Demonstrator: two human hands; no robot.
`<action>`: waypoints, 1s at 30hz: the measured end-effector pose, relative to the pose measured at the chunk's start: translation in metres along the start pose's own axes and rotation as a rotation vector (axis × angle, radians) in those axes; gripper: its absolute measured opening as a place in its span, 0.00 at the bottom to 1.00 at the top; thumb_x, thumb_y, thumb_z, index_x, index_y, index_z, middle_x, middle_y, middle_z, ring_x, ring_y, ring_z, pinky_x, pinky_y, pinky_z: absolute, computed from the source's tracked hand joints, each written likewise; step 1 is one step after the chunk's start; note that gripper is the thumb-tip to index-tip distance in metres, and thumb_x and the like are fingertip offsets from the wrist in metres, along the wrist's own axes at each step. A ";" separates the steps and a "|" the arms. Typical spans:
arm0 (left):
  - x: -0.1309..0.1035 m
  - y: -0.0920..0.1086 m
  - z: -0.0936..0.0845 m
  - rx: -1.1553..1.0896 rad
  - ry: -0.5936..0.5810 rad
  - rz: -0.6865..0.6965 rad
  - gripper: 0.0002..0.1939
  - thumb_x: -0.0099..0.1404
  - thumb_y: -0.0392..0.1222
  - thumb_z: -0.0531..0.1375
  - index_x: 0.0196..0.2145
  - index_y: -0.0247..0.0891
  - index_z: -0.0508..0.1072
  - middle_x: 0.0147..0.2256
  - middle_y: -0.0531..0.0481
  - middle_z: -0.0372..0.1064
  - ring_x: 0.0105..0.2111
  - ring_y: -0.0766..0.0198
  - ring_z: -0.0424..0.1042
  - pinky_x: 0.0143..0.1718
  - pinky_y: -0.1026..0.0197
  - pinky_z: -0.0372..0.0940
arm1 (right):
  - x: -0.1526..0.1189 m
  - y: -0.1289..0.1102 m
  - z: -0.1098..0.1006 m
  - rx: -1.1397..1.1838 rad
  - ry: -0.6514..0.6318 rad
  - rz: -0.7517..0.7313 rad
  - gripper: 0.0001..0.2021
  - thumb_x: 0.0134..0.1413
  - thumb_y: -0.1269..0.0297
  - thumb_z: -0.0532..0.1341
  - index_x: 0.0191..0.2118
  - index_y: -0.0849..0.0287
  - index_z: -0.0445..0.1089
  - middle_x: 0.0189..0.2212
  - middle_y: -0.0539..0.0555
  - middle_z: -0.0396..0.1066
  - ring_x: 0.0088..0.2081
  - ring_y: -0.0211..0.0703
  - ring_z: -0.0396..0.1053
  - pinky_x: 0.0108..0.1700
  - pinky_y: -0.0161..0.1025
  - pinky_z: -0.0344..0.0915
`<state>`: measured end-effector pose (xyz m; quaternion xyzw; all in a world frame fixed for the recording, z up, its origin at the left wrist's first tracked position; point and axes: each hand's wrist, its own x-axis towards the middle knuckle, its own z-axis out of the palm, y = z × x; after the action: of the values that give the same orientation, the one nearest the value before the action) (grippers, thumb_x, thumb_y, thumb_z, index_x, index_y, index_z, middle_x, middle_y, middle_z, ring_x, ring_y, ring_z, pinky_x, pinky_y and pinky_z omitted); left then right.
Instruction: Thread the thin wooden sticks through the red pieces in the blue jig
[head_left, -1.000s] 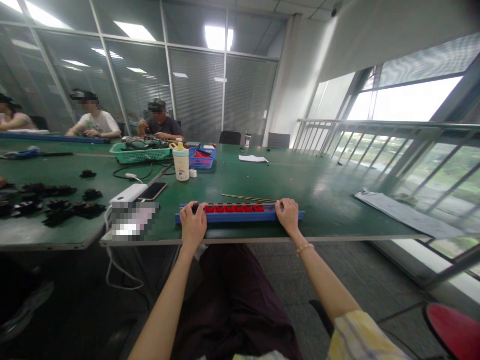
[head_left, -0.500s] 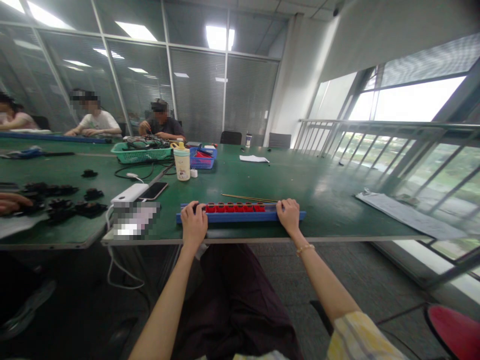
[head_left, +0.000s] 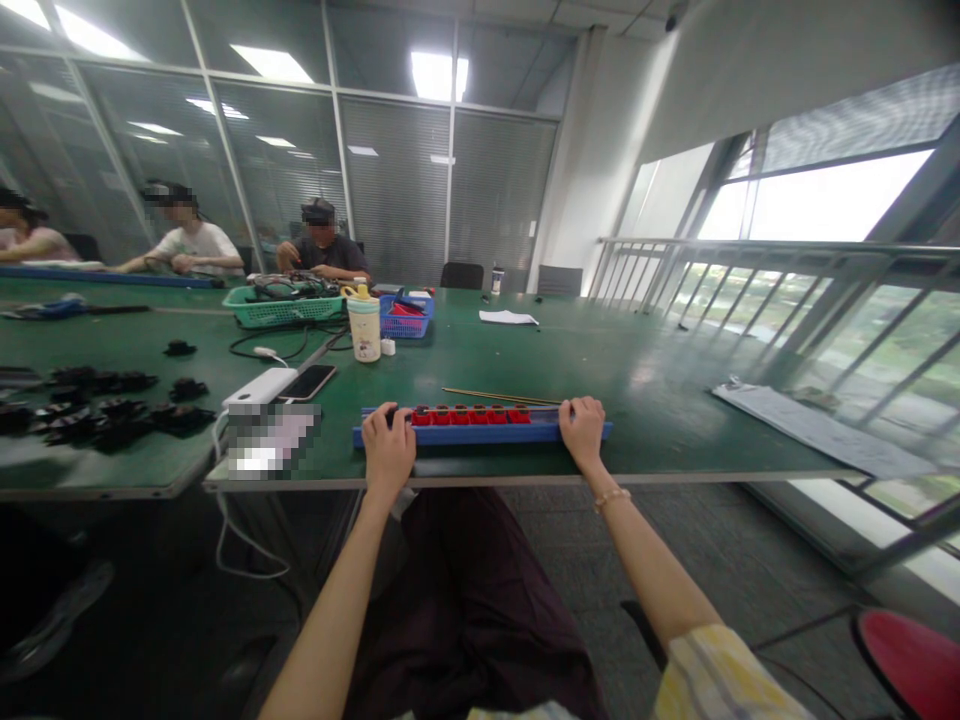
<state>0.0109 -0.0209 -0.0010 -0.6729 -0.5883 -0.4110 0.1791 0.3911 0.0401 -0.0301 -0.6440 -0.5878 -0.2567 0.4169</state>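
Note:
A long blue rail [head_left: 472,435] lies near the table's front edge, with a row of several red block-like pieces [head_left: 460,416] in its channel. My left hand [head_left: 389,440] is curled over the rail's left end, and a small dark bit shows by its fingertips. At the rail's right end is my right hand [head_left: 582,430], its fingers bent and pressed together over the channel. Whatever those fingers pinch is hidden. Thin yellowish rods [head_left: 495,397] lie on the table just behind the rail, their right ends close to my right hand.
To the left are a phone [head_left: 309,382], a white power bank [head_left: 260,388] and black parts [head_left: 112,405]. A cream bottle [head_left: 365,328], a green basket [head_left: 285,310] and a blue basket [head_left: 405,318] stand farther back. A clipboard [head_left: 817,430] lies right. Co-workers sit across the table.
My right hand has shifted slightly right along the rail. My left hand and the red pieces stay in place. A neighbour's hand at the far left has left the black parts.

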 end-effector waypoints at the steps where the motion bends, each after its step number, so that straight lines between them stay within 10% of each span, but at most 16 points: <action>1: 0.000 0.000 0.000 0.002 -0.001 0.000 0.16 0.69 0.40 0.50 0.49 0.38 0.72 0.54 0.38 0.60 0.53 0.48 0.58 0.57 0.45 0.57 | 0.000 0.000 0.000 0.003 0.005 0.011 0.15 0.63 0.61 0.50 0.27 0.58 0.66 0.33 0.59 0.67 0.39 0.49 0.59 0.43 0.43 0.53; 30: 0.000 0.001 0.000 0.023 -0.001 0.011 0.16 0.70 0.41 0.49 0.48 0.38 0.72 0.54 0.38 0.60 0.53 0.48 0.58 0.57 0.45 0.57 | 0.002 0.009 0.002 0.040 0.113 0.290 0.12 0.62 0.62 0.47 0.31 0.59 0.63 0.38 0.64 0.67 0.42 0.53 0.61 0.46 0.47 0.56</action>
<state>0.0116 -0.0210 -0.0004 -0.6743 -0.5895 -0.4028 0.1885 0.3999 0.0430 -0.0316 -0.6983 -0.4690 -0.2181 0.4948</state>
